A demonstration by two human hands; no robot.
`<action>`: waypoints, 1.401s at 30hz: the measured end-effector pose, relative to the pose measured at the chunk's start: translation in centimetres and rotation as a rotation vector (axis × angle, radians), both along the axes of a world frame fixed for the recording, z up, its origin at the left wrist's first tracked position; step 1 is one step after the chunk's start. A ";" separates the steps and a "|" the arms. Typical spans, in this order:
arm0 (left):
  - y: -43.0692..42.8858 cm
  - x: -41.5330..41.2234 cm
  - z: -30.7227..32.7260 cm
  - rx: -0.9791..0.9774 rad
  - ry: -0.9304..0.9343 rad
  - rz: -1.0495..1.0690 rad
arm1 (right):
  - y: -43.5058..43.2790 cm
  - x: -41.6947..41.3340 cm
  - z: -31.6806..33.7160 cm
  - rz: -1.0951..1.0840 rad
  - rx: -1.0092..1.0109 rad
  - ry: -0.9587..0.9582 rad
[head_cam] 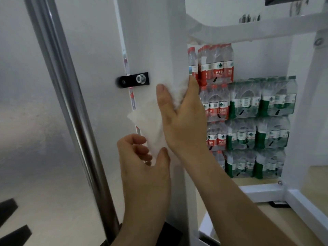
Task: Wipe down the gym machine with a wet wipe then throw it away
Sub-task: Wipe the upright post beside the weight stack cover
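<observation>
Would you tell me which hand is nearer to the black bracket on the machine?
Right. The right hand is close beside the black bracket, slightly lower; the left hand is well below it.

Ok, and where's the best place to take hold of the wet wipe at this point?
The wet wipe by its loose lower tail, pinched from below and the left, where the left hand is. That part hangs free off the white post; the upper part is clamped round the post under the right hand.
</observation>
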State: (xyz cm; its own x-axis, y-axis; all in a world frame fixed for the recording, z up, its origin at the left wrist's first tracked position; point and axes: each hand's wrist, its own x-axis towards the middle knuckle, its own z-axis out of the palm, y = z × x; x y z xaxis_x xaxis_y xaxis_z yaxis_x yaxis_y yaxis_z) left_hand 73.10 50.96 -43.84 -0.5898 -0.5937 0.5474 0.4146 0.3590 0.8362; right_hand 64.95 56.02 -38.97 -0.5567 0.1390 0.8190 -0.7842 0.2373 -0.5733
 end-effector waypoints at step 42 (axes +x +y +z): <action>-1.4 -0.1 -1.1 -0.585 -0.206 -0.104 | 1.1 1.7 -15.7 0.306 -0.155 -0.278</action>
State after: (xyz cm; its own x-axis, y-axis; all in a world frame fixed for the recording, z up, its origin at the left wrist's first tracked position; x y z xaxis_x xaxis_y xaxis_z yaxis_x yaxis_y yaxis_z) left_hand 73.00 49.53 -44.93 -0.7562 -0.1642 0.6334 0.3231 0.7480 0.5797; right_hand 66.65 57.08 -54.68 -0.7876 0.0423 0.6147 -0.6158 -0.0872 -0.7830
